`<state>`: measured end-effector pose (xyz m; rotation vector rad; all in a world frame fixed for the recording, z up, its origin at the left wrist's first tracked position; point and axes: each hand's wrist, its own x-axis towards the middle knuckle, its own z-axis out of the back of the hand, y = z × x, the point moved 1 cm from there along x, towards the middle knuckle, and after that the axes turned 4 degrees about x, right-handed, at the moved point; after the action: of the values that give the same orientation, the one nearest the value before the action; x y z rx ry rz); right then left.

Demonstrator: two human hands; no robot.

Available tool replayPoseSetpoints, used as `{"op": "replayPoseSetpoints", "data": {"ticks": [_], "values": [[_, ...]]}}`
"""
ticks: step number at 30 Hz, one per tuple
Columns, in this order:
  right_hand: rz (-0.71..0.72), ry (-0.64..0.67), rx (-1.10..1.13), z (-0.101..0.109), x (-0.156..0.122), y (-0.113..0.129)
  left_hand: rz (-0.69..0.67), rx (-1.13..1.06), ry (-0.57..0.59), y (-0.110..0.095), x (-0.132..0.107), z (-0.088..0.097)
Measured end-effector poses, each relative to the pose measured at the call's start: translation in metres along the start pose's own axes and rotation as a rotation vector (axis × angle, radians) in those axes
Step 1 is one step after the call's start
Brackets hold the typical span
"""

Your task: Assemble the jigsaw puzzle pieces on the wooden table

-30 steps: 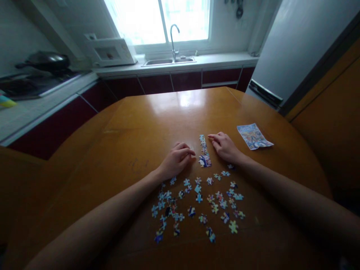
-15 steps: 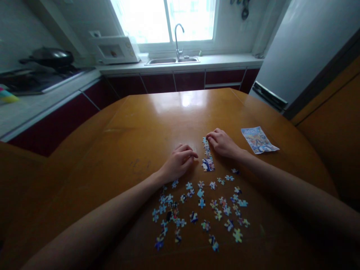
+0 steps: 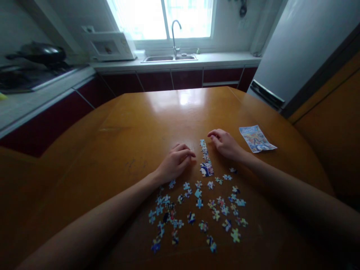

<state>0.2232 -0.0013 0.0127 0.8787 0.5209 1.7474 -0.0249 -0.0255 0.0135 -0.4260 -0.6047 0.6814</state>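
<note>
A narrow strip of joined puzzle pieces (image 3: 205,158) lies on the round wooden table (image 3: 146,123). My left hand (image 3: 174,162) rests on the table just left of the strip, fingers curled under. My right hand (image 3: 225,143) sits just right of the strip's far end, fingers bent and close to it, holding nothing I can make out. Several loose puzzle pieces (image 3: 197,210) are scattered on the near side of both hands.
A colourful printed leaflet (image 3: 256,138) lies on the table to the right. Behind the table runs a counter with a sink and tap (image 3: 174,52), a white microwave (image 3: 108,47) and a dark pan (image 3: 39,54). A grey fridge (image 3: 295,48) stands at the right.
My right hand has drawn slightly back from the strip's far end. The left hand has hardly moved. The view has shifted a little.
</note>
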Motion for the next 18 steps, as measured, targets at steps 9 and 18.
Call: {"op": "replayPoseSetpoints", "data": {"ticks": [9,18], "values": [[-0.094,0.234,-0.016,0.032,-0.056,0.024,-0.003,-0.007,-0.01,0.003,0.0,-0.002],[0.02,0.443,-0.114,0.034,-0.075,0.04,-0.008,0.012,-0.013,0.006,0.0,-0.002]]}}
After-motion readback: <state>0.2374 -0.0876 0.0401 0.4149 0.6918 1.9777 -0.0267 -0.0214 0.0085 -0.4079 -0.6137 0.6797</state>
